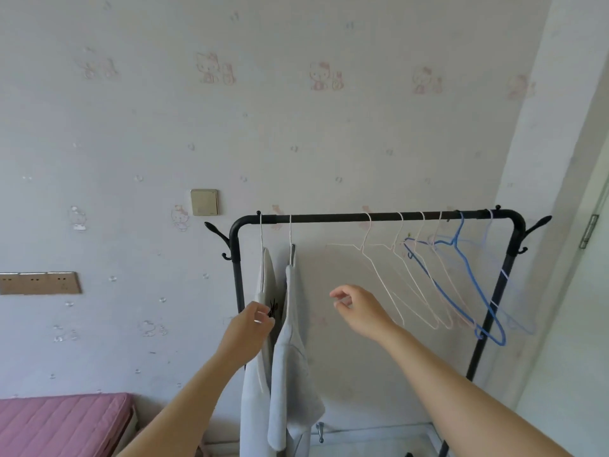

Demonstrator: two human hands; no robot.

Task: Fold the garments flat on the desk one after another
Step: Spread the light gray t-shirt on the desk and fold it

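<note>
Two pale garments hang on white hangers at the left end of a black clothes rack (pixel 375 217). The left garment (pixel 263 288) is off-white with a small black mark; the right garment (pixel 291 364) is light grey. My left hand (pixel 247 331) reaches up to the left garment and its fingertips touch or pinch the fabric beside the black mark; which of the two I cannot tell. My right hand (pixel 357 310) hovers in the air to the right of the grey garment with loosely curled fingers, holding nothing.
Several bare wire hangers (pixel 395 278), white, pink and blue (pixel 474 291), hang along the right half of the rail. A pink mattress (pixel 62 423) lies at the lower left. Wall sockets (pixel 39 283) and a switch (pixel 204 202) are on the papered wall.
</note>
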